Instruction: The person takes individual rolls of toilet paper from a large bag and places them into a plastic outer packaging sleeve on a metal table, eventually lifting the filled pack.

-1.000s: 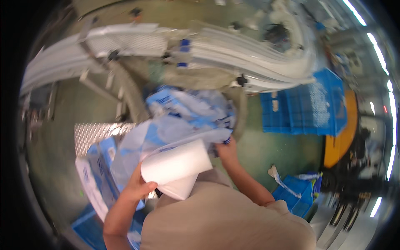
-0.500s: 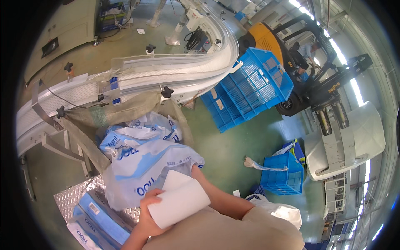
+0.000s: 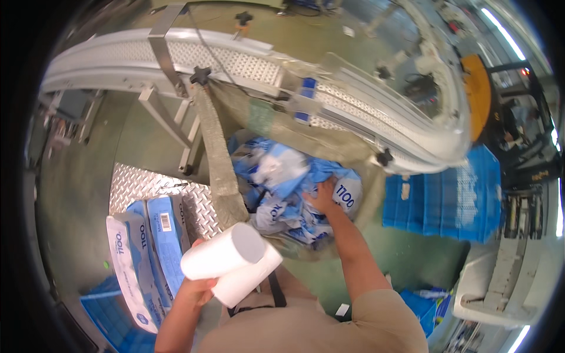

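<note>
My left hand (image 3: 199, 289) is closed round two plain white paper rolls, held against each other in front of my body. The upper roll (image 3: 215, 256) turns its round end up and to the right; the lower roll (image 3: 250, 276) lies partly behind it. My right arm reaches forward, and my right hand (image 3: 321, 197) rests with fingers apart on crumpled blue and white plastic wrappers (image 3: 279, 167). These wrappers fill an open beige cloth sack (image 3: 220, 170), which hangs beside the conveyor. Some fingertips of the right hand are hard to make out among the plastic.
A curved white conveyor (image 3: 235, 65) runs across the far side. Blue and white packs (image 3: 168, 235) stand at left on a metal tread plate (image 3: 135, 182), near a blue crate (image 3: 106, 312). Larger blue crates (image 3: 441, 197) and a forklift (image 3: 512, 117) are at right.
My right hand has pushed the large plastic wrapper down into the sack and now lies on the heap. My left hand still holds the rolls, now tilted differently. The view has turned left.
</note>
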The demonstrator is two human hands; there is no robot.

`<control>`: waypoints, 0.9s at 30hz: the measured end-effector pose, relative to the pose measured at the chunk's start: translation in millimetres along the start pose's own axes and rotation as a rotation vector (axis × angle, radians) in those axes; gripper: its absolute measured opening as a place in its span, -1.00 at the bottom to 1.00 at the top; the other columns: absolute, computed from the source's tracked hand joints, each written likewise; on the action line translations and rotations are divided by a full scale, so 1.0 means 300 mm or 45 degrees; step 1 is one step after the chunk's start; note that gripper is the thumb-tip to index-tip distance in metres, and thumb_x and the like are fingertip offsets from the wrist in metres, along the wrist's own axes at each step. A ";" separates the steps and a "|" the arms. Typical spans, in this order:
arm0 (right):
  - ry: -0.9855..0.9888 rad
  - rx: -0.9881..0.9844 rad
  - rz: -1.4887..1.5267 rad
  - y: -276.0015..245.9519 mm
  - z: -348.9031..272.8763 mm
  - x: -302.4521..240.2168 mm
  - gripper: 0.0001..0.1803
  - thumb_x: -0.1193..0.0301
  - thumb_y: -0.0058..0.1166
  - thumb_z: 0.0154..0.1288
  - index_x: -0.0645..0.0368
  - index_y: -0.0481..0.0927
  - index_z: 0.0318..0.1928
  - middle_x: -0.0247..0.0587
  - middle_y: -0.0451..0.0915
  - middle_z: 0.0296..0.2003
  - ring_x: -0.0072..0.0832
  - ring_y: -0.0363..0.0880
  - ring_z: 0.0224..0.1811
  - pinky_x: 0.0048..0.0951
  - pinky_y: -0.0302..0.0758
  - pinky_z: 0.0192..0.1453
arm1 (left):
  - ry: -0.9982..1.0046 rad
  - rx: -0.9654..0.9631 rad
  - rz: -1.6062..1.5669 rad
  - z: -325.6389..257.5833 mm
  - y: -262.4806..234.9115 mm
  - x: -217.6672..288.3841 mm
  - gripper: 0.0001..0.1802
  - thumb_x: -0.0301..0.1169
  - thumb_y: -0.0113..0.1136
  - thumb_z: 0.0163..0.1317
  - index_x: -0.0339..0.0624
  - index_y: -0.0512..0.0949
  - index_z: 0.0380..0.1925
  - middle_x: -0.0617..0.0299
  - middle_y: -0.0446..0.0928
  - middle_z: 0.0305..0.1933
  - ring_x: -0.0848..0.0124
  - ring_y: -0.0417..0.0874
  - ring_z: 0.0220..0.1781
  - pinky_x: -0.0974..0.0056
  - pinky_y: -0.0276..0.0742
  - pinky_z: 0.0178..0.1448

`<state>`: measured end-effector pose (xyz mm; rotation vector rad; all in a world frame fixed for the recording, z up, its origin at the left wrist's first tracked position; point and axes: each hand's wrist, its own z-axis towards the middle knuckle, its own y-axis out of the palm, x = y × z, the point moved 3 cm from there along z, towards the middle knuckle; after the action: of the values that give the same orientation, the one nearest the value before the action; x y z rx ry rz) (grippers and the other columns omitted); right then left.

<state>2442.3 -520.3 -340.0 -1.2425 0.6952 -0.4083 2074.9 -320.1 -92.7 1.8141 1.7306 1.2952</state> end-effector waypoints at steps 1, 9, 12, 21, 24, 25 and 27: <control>0.093 0.060 -0.026 0.164 0.018 0.108 -0.29 0.06 0.16 0.01 0.24 0.40 0.12 0.19 0.29 0.16 0.20 0.14 0.23 0.09 0.04 0.33 | -0.014 0.040 -0.008 0.000 -0.031 0.003 0.02 -0.59 0.45 -0.32 -0.01 0.09 0.20 0.14 0.35 0.12 0.13 0.37 0.23 0.00 0.38 0.26; 0.434 -0.439 -0.032 0.536 0.316 0.361 -0.46 0.10 0.07 0.12 0.28 0.49 -0.03 0.15 0.44 0.05 0.13 0.34 0.11 0.00 0.20 0.24 | 0.141 0.294 -0.091 0.078 -0.176 -0.086 -0.04 -0.45 0.28 -0.26 -0.31 0.11 0.27 -0.15 0.33 0.20 -0.06 0.42 0.19 -0.07 0.37 0.25; 0.236 -0.463 0.032 0.418 0.273 0.244 -0.49 0.13 0.05 0.14 0.29 0.49 -0.04 0.16 0.46 0.03 0.11 0.38 0.08 -0.03 0.27 0.20 | -0.097 0.175 -0.387 0.159 -0.163 -0.102 -0.10 -0.58 0.31 -0.18 -0.38 0.14 0.25 -0.14 0.36 0.19 -0.02 0.44 0.19 -0.07 0.37 0.25; 0.065 -0.435 1.940 -0.872 0.375 -0.561 -0.25 0.37 0.15 0.22 0.20 0.08 0.35 -0.02 0.26 0.23 -0.24 0.34 0.19 -0.26 0.33 0.21 | -0.206 -0.285 -0.280 0.443 0.454 0.128 -0.35 -0.56 0.08 0.11 -0.45 0.10 0.22 -0.15 0.29 0.22 0.08 0.36 0.26 0.02 0.28 0.33; -0.001 -0.395 1.721 -0.972 0.432 -0.600 -0.11 0.44 0.25 0.12 0.22 0.00 0.38 -0.03 0.17 0.26 -0.32 0.31 0.21 -0.30 0.34 0.20 | -0.225 -0.303 -0.196 0.458 0.580 0.169 -0.39 -0.50 0.08 0.17 -0.39 0.12 0.21 -0.11 0.33 0.18 0.10 0.42 0.20 0.00 0.37 0.27; 0.085 -0.428 1.781 -1.008 0.461 -0.593 -0.12 0.40 0.33 0.05 0.27 0.11 0.31 -0.06 0.30 0.15 -0.38 0.35 0.15 -0.35 0.34 0.18 | -0.239 -0.366 -0.166 0.453 0.635 0.196 -0.39 -0.47 0.08 0.18 -0.38 0.12 0.21 -0.10 0.33 0.17 0.10 0.43 0.19 0.01 0.39 0.25; 0.134 -0.502 1.787 -1.074 0.494 -0.542 -0.19 0.39 0.34 0.04 0.29 0.17 0.26 -0.11 0.38 0.07 -0.41 0.39 0.09 -0.37 0.36 0.15 | -0.288 -0.476 -0.102 0.436 0.746 0.247 -0.38 -0.40 0.10 0.20 -0.35 0.12 0.22 -0.08 0.34 0.16 0.12 0.45 0.17 0.02 0.42 0.23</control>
<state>2451.1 -404.5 32.3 -0.8101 1.5792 0.8619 2304.4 -255.6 33.2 1.5896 1.3258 1.2296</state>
